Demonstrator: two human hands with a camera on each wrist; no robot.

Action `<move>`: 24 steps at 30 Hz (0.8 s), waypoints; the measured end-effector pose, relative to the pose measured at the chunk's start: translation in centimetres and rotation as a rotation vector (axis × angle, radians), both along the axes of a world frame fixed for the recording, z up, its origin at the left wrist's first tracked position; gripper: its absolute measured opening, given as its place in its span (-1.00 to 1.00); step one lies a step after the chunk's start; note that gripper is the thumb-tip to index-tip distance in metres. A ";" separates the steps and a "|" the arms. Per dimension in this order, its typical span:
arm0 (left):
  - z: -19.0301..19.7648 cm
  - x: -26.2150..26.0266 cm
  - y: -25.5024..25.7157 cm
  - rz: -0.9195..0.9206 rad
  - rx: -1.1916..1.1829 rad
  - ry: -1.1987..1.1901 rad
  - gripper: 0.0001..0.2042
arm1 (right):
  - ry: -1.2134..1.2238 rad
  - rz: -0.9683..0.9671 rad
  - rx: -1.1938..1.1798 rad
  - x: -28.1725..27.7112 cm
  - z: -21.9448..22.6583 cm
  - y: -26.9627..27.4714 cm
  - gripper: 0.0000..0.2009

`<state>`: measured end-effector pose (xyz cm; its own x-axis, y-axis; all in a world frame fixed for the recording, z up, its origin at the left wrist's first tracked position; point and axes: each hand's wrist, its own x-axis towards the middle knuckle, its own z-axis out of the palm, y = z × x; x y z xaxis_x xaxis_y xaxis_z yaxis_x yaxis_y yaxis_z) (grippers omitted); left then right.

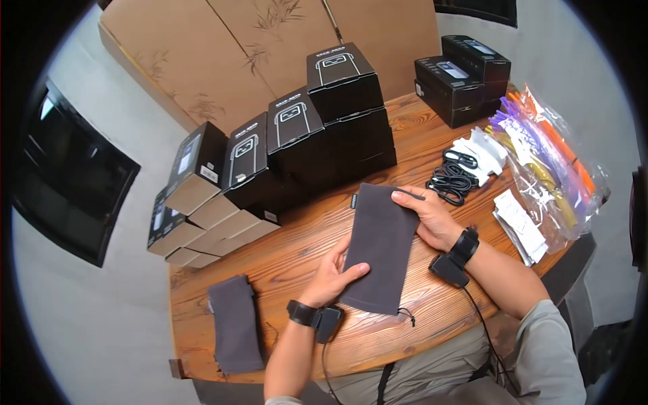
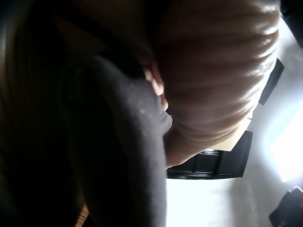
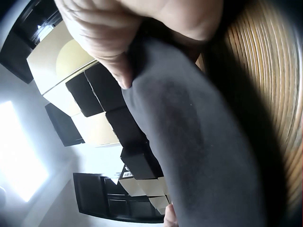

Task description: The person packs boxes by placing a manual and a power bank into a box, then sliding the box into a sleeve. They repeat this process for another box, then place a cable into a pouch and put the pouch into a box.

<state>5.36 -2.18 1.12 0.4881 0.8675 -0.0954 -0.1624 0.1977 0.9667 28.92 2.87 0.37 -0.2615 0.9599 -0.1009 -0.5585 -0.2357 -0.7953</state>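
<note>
Between both hands is a dark grey fabric drawstring pouch (image 1: 381, 250), held flat and tilted over the table. My left hand (image 1: 332, 273) grips its lower left edge, thumb on top and fingers behind. At the upper right corner my right hand (image 1: 435, 219) pinches the cloth, thumb on the front. A small tag sticks out at the pouch's upper left edge, and a thin cord with a black end hangs from its lower right corner. The pouch (image 3: 189, 132) fills much of the right wrist view; the left wrist view is dark, with the pouch (image 2: 128, 123) beside the palm.
More grey pouches (image 1: 236, 324) lie at the table's left. Black boxes (image 1: 337, 145) are stacked behind the hands, with further boxes (image 1: 462, 81) at the back right. Coiled black cables (image 1: 453, 179), folded white papers (image 1: 520, 227) and a clear bag of colourful strips (image 1: 547, 162) lie on the right.
</note>
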 end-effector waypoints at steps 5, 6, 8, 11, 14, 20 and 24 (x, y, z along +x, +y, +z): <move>0.0 0.3 -0.1 0.003 -0.021 0.032 -0.27 | 0.098 0.030 0.003 -0.6 0.0 -0.2 -0.72; -0.2 0.3 0.0 0.001 -0.026 0.033 -0.29 | 0.099 0.007 -0.009 -0.5 -0.2 -0.1 -0.73; -0.4 0.2 0.0 0.009 -0.059 0.026 -0.34 | 0.137 -0.041 -0.008 -0.4 0.0 0.1 -0.74; -0.4 0.2 -0.6 0.048 -0.109 0.018 -0.41 | 0.137 -0.063 -0.005 0.2 -0.2 0.5 -0.78; 0.3 0.1 -2.2 0.122 -0.101 0.068 -0.43 | 0.088 0.021 0.030 0.1 -0.3 0.4 -0.81; 7.9 -3.5 -6.5 0.338 -0.124 0.201 -0.42 | -0.074 0.222 0.102 0.0 -0.6 0.0 -0.71; 11.9 -9.0 -9.0 0.609 -0.036 0.196 -0.42 | -0.073 0.269 0.132 -0.1 -0.6 -0.1 -0.70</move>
<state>-3.60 -11.14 13.03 -0.1205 0.9786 -0.1669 -0.0766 0.1585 0.9844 28.83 2.82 -0.26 -0.5048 0.8632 -0.0081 -0.4299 -0.2595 -0.8648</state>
